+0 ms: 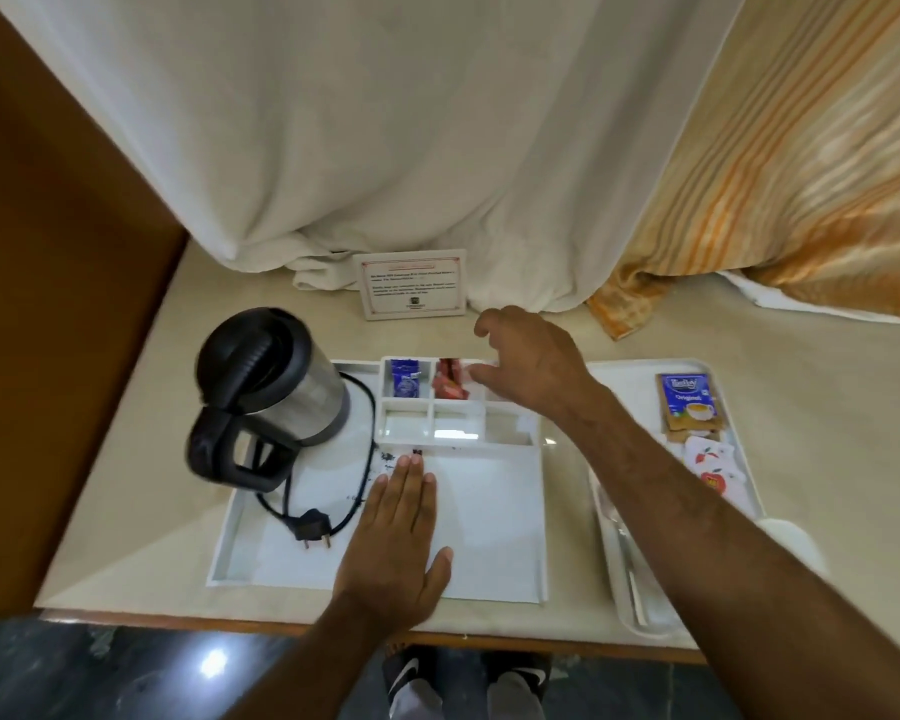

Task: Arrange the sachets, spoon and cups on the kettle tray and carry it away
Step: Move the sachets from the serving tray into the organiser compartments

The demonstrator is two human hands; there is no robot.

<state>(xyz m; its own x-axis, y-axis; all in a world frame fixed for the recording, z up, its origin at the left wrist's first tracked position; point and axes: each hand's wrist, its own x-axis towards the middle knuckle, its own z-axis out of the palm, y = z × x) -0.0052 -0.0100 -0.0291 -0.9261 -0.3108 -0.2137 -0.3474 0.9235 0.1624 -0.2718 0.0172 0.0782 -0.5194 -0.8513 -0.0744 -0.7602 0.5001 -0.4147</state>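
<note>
A white kettle tray [489,543] lies on the counter with a steel and black kettle [266,387] at its left. In its small back compartments stand blue sachets [405,377] and red sachets [450,384]. My left hand [401,532] rests flat and open on the tray floor. My right hand [528,361] hovers open over the back right compartment, beside the red sachets. A second white tray [619,387] at the right holds a blue-and-tan sachet [689,402], white sachets with red fruit prints [713,459] and a spoon [630,563]. A white cup [791,537] is partly hidden behind my right forearm.
The kettle's black cord and plug [313,530] lie on the tray floor. A white notice card [411,283] stands at the back. White and orange-striped curtains hang behind the counter. A brown wall panel stands at the left. The counter's front edge runs just below the trays.
</note>
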